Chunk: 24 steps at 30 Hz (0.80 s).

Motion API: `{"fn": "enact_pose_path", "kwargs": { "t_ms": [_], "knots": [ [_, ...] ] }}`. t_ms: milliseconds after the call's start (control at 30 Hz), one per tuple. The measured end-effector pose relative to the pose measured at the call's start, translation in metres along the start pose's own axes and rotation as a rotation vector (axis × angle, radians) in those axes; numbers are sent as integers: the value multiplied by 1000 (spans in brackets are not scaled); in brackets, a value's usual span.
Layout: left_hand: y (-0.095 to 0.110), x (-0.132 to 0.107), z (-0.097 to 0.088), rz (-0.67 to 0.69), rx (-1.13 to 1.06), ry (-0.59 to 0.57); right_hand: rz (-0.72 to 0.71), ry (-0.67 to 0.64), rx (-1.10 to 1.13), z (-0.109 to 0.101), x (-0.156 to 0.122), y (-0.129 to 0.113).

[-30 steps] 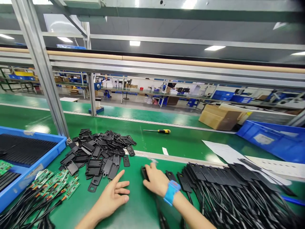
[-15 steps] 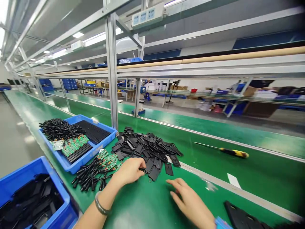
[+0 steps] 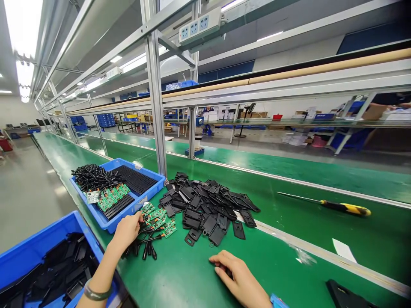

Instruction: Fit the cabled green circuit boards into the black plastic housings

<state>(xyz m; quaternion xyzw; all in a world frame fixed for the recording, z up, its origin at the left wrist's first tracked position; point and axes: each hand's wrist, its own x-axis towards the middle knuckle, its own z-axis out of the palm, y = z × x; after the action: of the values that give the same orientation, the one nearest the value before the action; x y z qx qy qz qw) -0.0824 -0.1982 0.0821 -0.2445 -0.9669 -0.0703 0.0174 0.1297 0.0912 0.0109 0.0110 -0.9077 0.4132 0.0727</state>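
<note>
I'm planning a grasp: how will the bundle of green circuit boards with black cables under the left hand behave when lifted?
Probably floppy: the cabled circuit boards trail thin loose leads. Likely light, since the boards are small. The tangled leads may drag neighbours along as the left hand lifts.

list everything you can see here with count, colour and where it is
green circuit boards with black cables: a small heap, on the bench by the left hand
black plastic casings: a large pile, centre of the bench
blue tray: one, left of the pile, holding black cables, green boards and black strips
blue bin: one, near left, holding black parts
screwdriver: one, yellow and black handle, on the green belt at right
white slip: one, bench at right
power strip: one, white, overhead
left hand: on the cabled boards, grip unclear; dark wristband
right hand: resting on the bench, fingers curled
</note>
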Motion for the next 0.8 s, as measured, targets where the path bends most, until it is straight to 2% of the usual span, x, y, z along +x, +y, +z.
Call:
{"fn": "enact_pose_path", "kwargs": {
  "t_ms": [100, 167, 267, 333, 433, 500, 567, 633, 700, 800],
  "knots": [
    [5, -2, -10, 11, -18, 62, 15, 22, 31, -1, 1, -2],
    [16, -4, -20, 42, -97, 115, 26, 42, 66, -1, 2, -2],
    [48, -10, -35, 129, -333, 161, 71, 45, 201, 2, 3, -3],
    [78, -13, -39, 196, -532, 125, 128, 8, 425, 5, 4, -4],
    [123, -9, -27, 353, -764, -110, 179, -13, 924, 5, 4, -9],
    [144, 2, -9, 464, -703, -194, 192, 30, 1199, 3, 3, -13],
    [156, 17, 10, 492, -485, -130, 223, 72, 1325, 0, 4, -15],
    [162, 33, 25, 447, -301, -47, 249, 103, 1325, -3, 4, -15],
    [166, 43, 32, 411, -256, -28, 253, 144, 1272, -5, 5, -13],
    [174, 45, 33, 417, -302, 44, 241, 248, 1183, -10, 8, -11]
  ]
}}
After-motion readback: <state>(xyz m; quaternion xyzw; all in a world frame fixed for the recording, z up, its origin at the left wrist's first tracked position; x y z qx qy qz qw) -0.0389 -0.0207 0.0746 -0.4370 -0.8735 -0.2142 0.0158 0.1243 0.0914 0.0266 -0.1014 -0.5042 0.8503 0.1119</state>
